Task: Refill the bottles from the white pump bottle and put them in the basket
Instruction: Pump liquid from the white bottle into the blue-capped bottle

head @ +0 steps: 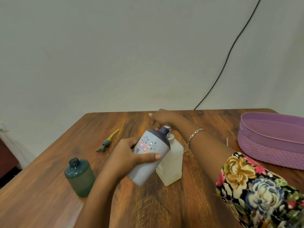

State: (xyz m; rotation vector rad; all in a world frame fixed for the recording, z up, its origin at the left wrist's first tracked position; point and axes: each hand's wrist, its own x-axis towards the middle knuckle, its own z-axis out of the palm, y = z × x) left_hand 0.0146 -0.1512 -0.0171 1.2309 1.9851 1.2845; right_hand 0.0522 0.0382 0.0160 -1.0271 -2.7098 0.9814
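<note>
My left hand [131, 155] grips a grey bottle [148, 160] with a dark top and a small red-framed label, tilted with its open neck up against the spout of the white pump bottle [172, 163]. My right hand [160, 117] rests on top of that pump head, fingers stretched forward. The pump bottle stands mid-table, partly hidden behind the grey one. A teal bottle [80, 176] stands uncapped at the left. Its teal pump with a yellow tube [107, 142] lies on the table behind it. The purple basket [269, 142] sits at the right.
The wooden table [148, 203] reaches to a pale wall at the back. A black cable [230, 51] runs down the wall to the table's far edge. A small white stick [227, 141] lies beside the basket. My floral sleeve [256, 191] fills the lower right.
</note>
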